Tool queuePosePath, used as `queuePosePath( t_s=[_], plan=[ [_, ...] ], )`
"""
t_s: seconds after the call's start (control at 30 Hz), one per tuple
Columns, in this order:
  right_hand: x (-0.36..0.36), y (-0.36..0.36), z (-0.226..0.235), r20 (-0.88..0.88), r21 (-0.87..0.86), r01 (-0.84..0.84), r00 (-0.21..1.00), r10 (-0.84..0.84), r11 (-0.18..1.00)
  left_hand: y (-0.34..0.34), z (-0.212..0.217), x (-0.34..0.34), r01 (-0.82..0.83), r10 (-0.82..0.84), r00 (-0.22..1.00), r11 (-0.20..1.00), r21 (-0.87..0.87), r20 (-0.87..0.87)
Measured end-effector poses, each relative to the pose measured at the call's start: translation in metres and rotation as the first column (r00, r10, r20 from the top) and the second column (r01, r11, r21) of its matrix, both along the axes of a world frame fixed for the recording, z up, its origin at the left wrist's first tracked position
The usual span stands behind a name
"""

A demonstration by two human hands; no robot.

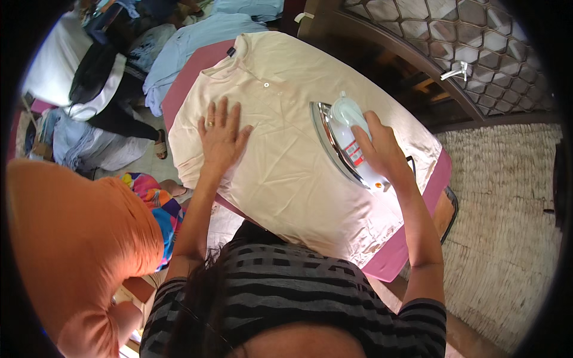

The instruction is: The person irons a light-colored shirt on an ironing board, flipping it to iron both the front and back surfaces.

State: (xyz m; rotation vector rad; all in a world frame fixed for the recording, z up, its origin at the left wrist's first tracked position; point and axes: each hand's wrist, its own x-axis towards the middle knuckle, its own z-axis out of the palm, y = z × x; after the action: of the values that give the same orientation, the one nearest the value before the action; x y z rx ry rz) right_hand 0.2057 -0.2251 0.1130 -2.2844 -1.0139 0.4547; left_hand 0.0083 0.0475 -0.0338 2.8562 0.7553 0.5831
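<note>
A cream T-shirt (280,161) lies spread over a maroon ironing board (387,261), its neckline toward the far left and its hem toward the near right. Light creases run across the cloth. My left hand (222,136) rests flat on the shirt's left part, fingers spread, a ring on one finger. My right hand (385,149) is wrapped round the handle of a white clothes iron (349,137) with a pale green top. The iron's metal edge shows, and it is tilted on its side or seen at a slant; I cannot tell whether its soleplate touches the shirt.
Light blue clothes (194,53) lie past the board's far left. A person in an orange top (83,250) is close at my left; another in black trousers (110,95) stands farther back. A metal lattice door (447,45) stands at the far right, beside a patterned floor (495,238).
</note>
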Motion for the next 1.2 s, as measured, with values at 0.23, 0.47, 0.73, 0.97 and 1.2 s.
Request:
queuePosePath(
  t_s=[0.23, 0.47, 0.73, 0.97, 1.2],
  plan=[
    [-0.014, -0.02, 0.01, -0.057, -0.135, -0.032, 0.998, 0.024, 0.99, 0.031, -0.004, 0.007, -0.074, 0.075, 0.991, 0.997, 0.015, -0.109],
    [0.015, 0.019, 0.0, 0.015, -0.123, -0.208, 0.977, 0.211, 0.971, 0.028, 0.001, 0.012, -0.048, 0.048, 0.993, 0.999, 0.004, -0.105],
    [0.018, -0.046, 0.012, -0.05, -0.205, -0.069, 0.997, 0.061, 0.976, -0.056, 0.017, 0.035, 0.232, -0.233, 0.972, 0.972, 0.033, 0.039],
    [0.008, -0.158, 0.003, -0.042, -0.101, 0.052, 0.998, -0.056, 0.994, -0.187, 0.021, 0.085, 0.584, -0.576, 0.812, 0.804, -0.111, 0.098],
    [-0.01, -0.225, -0.007, 0.008, -0.081, 0.2, 0.98, -0.2, 0.976, -0.208, 0.016, 0.092, 0.541, -0.544, 0.839, 0.838, -0.07, -0.017]
  ],
)
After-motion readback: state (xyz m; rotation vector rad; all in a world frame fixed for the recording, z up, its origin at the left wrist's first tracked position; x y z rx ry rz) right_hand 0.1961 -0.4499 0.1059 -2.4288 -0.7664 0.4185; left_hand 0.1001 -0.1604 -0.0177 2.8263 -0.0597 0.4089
